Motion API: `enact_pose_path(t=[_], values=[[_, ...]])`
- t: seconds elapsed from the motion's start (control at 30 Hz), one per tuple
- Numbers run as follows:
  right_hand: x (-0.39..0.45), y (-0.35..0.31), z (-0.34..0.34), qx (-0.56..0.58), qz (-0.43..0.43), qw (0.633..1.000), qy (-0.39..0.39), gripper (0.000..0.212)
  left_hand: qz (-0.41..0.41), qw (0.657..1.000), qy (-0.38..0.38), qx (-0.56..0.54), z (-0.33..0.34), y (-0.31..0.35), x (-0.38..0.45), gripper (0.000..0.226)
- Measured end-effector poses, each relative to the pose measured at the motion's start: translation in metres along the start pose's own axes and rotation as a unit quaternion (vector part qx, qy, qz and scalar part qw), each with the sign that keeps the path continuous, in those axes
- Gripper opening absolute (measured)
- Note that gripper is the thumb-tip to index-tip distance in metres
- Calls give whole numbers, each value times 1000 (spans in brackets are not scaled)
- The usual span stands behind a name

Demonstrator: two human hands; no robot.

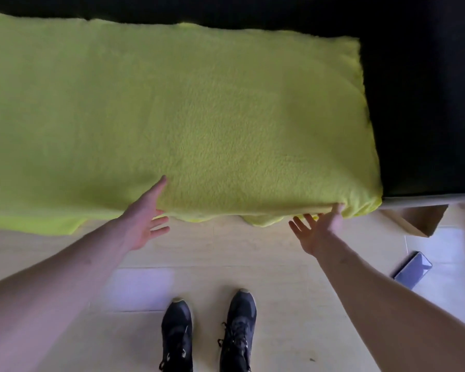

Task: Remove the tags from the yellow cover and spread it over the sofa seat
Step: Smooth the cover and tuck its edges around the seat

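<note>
Yellow cover [199, 108] spread over sofa [419, 103]; hands splayed at edge.

We are seeing a fluffy, matt fleece yellow cover [199, 108] lying above a smooth, pale, faintly glossy floor [279, 304] at the bottom of the frame

The yellow cover [172, 111] lies spread flat over the black sofa [419, 103], its front edge hanging over the seat's front. The left hand [145, 218] reaches out with straight fingers, thumb on the cover. The right hand [320, 226], fingers spread, seems to touch the hanging edge; blur hides the contact. A phone [413, 269] lies on the pale floor [279, 304] beside black shoes [238, 326].
</note>
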State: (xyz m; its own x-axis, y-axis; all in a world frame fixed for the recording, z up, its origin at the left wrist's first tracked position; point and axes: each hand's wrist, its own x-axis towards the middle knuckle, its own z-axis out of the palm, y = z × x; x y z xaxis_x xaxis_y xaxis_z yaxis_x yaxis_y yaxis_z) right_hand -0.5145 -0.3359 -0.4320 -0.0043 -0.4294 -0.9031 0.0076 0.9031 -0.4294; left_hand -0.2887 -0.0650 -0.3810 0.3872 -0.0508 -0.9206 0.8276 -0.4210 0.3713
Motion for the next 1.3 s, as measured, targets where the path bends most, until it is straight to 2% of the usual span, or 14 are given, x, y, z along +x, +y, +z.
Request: enact_pose_path(t=[0.2, 0.27, 0.4, 0.47, 0.5, 0.57, 0.67, 0.73, 0.87, 1.03, 1.1, 1.23, 1.3], values=[[18, 8, -13, 50, -1, 999, -18, 92, 29, 998, 23, -49, 17, -9, 26, 73], [32, 10, -14, 66, -3, 998, -24, 89, 33, 994, -18, -100, 15, -17, 39, 70], [73, 30, -11, 76, 6, 996, -40, 74, 17, 979, -142, -145, -7, -51, 75, 107], [94, 41, -6, 76, 6, 996, -44, 60, 7, 971, -203, -125, -13, -64, 96, 132], [105, 49, -3, 81, 3, 996, -42, 55, -3, 970, -217, -106, -15, -70, 111, 133], [121, 58, 3, 99, -1, 994, -44, 48, -15, 974, -213, -73, -14, -76, 132, 109], [142, 72, 9, 119, -25, 991, -50, 41, -19, 987, -145, -69, -3, -87, 166, 37], [160, 78, 16, 131, -56, 986, -80, 47, -14, 991, -106, -80, 6, -93, 199, 19], [191, 69, 14, 216, -85, 969, -84, 49, -12, 986, -74, -152, 20, -103, 228, 18], [199, 50, -1, 245, -118, 961, -54, 54, 4, 952, -81, -295, 23, -112, 241, 44], [196, 51, -8, 209, -95, 973, -20, 50, 0, 955, -78, -288, 23, -112, 238, 37], [167, 68, -14, 62, -3, 998, 22, 60, 4, 983, -60, -174, 15, -114, 218, 33], [132, 84, -5, -46, 23, 998, 29, 55, 10, 991, -60, -119, -7, -118, 191, 62]])
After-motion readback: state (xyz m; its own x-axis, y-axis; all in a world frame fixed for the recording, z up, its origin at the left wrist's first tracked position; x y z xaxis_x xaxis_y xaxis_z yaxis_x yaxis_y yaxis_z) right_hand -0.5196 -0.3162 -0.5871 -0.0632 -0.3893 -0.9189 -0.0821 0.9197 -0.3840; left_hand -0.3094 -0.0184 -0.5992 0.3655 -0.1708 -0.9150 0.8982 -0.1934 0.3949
